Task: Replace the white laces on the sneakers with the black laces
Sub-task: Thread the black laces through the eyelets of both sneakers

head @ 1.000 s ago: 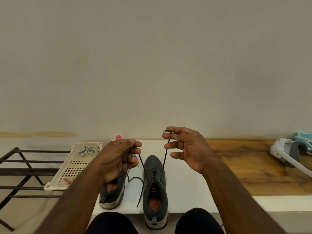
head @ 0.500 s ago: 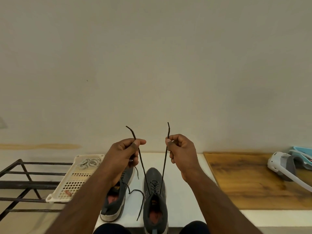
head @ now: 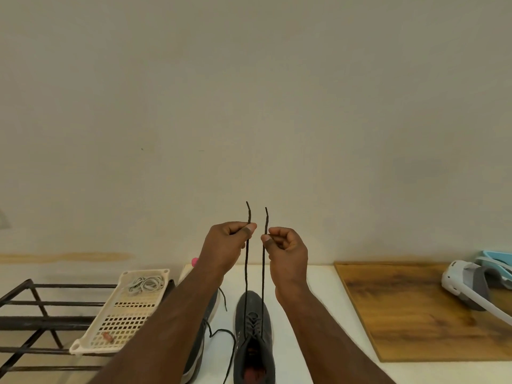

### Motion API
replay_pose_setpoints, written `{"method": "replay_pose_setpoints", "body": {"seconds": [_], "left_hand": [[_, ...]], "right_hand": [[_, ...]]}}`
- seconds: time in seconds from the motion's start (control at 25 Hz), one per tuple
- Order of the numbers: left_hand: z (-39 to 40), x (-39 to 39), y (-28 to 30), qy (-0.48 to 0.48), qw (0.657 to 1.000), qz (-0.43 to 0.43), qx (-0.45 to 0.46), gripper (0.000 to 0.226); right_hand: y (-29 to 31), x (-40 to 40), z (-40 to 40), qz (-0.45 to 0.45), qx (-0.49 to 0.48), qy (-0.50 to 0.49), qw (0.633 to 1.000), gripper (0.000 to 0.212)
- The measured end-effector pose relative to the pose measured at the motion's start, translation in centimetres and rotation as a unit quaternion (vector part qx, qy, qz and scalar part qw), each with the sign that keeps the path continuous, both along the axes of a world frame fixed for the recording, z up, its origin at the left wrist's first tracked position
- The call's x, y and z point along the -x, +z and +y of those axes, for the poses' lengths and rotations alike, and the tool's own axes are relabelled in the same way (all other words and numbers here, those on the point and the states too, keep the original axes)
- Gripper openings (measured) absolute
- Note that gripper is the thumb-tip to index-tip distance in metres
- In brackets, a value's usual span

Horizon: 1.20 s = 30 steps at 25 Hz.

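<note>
Two dark grey sneakers stand on the white table (head: 313, 314). The right sneaker (head: 253, 336) is laced with a black lace (head: 246, 275), and both lace ends run straight up from its eyelets. My left hand (head: 225, 246) pinches the left end and my right hand (head: 285, 252) pinches the right end, both raised well above the shoe with the tips sticking up past my fingers. The left sneaker (head: 206, 322) is mostly hidden behind my left forearm; its black lace end (head: 221, 332) lies loose on the table. The white laces (head: 145, 284) lie bundled in a cream plastic basket (head: 124, 311).
The basket rests on a black metal rack (head: 36, 320) at the left. A wooden board (head: 410, 309) lies at the right with a white headset (head: 468, 286) and a light blue object (head: 496, 259) on it. A small pink object (head: 194, 261) peeks out behind my left wrist. A plain wall stands behind.
Both hands rose and came closer together, pulling the two lace ends taut and nearly parallel above the right sneaker. The view tilted up.
</note>
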<state>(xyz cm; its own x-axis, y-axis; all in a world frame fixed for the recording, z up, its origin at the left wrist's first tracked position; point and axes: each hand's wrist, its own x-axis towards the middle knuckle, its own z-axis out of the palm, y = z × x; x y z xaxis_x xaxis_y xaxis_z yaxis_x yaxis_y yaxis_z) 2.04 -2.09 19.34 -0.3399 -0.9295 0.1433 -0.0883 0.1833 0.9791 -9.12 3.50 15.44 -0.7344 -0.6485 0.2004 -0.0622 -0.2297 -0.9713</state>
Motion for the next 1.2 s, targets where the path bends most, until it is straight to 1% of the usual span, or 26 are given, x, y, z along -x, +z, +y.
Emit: {"method": "replay_pose_setpoints", "body": {"seconds": [0.12,0.28,0.48,0.6,0.72,0.8,0.88,0.92,0.96,1.04,1.12,1.16,1.2], "left_hand": [[0.1,1.0,0.5,-0.015,1.000,0.014,-0.017,0.008],[0.1,2.0,0.8,-0.028,0.999,0.009,-0.030,0.012],[0.0,2.2,0.6,-0.028,0.998,0.015,-0.050,0.015],[-0.1,2.4,0.5,-0.031,0.998,0.016,-0.059,0.017],[0.0,2.4,0.5,-0.027,0.998,0.022,-0.054,0.015],[0.1,2.0,0.6,-0.019,0.997,0.039,-0.059,0.013],[0.0,1.3,0.3,-0.008,0.995,0.065,-0.079,0.015],[-0.1,0.8,0.1,0.003,0.993,0.074,-0.092,0.018],[-0.3,0.2,-0.4,0.018,0.991,0.077,-0.105,0.021],[-0.8,-1.4,-2.1,0.048,0.990,0.058,-0.119,0.027],[-0.8,-2.8,-4.7,0.067,0.990,0.016,-0.126,0.021],[-0.6,-3.5,-6.1,0.073,0.988,-0.003,-0.135,0.016],[-0.4,-3.9,-7.4,0.077,0.986,-0.022,-0.145,0.015]], "right_hand": [[-0.1,-0.1,-0.4,0.008,0.001,0.003,1.000,0.014],[-0.1,-0.2,-0.5,0.022,0.006,0.013,1.000,0.013],[0.0,-0.1,-0.2,0.043,0.005,0.017,0.999,0.017],[0.1,-0.2,-0.2,0.037,0.012,0.022,0.999,0.019],[0.0,-0.1,-0.1,0.031,0.013,0.027,0.999,0.017],[0.2,0.0,0.0,0.021,0.008,0.026,0.999,0.017],[0.2,0.6,0.5,-0.001,0.000,0.038,0.999,0.023],[-0.1,1.2,1.0,-0.001,-0.013,0.045,0.999,0.026],[-0.9,1.9,1.5,0.017,-0.040,0.045,0.998,0.027],[-3.6,3.6,2.5,0.088,-0.133,0.034,0.987,0.023],[-7.3,4.8,3.7,0.150,-0.256,0.030,0.955,0.020],[-9.2,5.1,4.2,0.170,-0.312,0.039,0.934,0.019],[-10.9,5.3,4.7,0.172,-0.349,0.051,0.920,0.018]]}}
